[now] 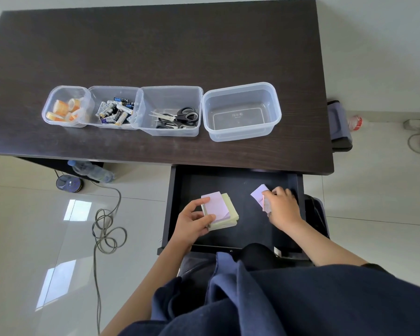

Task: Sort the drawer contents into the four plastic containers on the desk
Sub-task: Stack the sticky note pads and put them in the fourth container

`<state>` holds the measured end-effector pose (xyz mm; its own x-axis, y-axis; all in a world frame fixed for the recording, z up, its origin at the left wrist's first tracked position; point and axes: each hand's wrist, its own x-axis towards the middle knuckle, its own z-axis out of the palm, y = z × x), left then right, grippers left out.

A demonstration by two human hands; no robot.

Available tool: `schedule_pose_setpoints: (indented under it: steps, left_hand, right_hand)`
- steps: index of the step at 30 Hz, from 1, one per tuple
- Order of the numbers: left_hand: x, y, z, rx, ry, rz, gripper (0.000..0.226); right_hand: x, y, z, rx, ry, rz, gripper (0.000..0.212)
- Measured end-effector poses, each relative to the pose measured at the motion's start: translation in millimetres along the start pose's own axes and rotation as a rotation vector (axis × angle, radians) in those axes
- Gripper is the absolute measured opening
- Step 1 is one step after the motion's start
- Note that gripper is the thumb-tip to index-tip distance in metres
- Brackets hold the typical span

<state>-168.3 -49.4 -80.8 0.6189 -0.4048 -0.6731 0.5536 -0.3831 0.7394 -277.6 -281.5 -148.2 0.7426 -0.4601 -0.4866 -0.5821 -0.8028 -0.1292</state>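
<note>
The open drawer [238, 180] juts out from under the dark counter [155, 52] at about 5 o'clock in the head view, and both hands are inside it. The left hand [192, 224] grips a stack of sticky-note pads [220, 210], a lilac pad lying on top of pale yellow-green ones, with the thumb across the near corner and the fingers curled over the stack's 9 o'clock edge. At 3 o'clock from that stack, well apart from it, the right hand [283, 207] pinches a smaller bunch of lilac notes [260, 194] near the drawer's right wall; its fingers are curled round them.

On the counter four clear plastic containers stand in a row, touching or nearly so. From 9 o'clock to 3 o'clock: the tape container [66, 106] holds orange-patterned tape rolls, the battery container [113, 107] holds a heap of batteries, the scissors container [170, 111] holds black-handled scissors, and the empty container [241, 111] has nothing in it.

A loose grey cable [107, 229] lies coiled on the tiled floor at 8 o'clock.
</note>
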Motion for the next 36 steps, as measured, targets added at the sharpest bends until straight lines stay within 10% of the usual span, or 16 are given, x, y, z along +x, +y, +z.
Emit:
schedule_pose_setpoints:
  steps: [6,18,36]
  left_hand:
    - [-2,0,1,0.036,-0.008,0.002,0.038]
    - [0,-3,6,0.066,-0.035,0.026,0.039]
    - [-3,-2,12,0.104,-0.047,0.087,0.041]
  right_hand:
    - [-2,3,3,-0.034,0.106,-0.068,0.049]
    - [-29,-39,-31,0.869,0.322,-0.114,0.026]
    - [-33,-88,-47,1.305,-0.020,0.227,0.025]
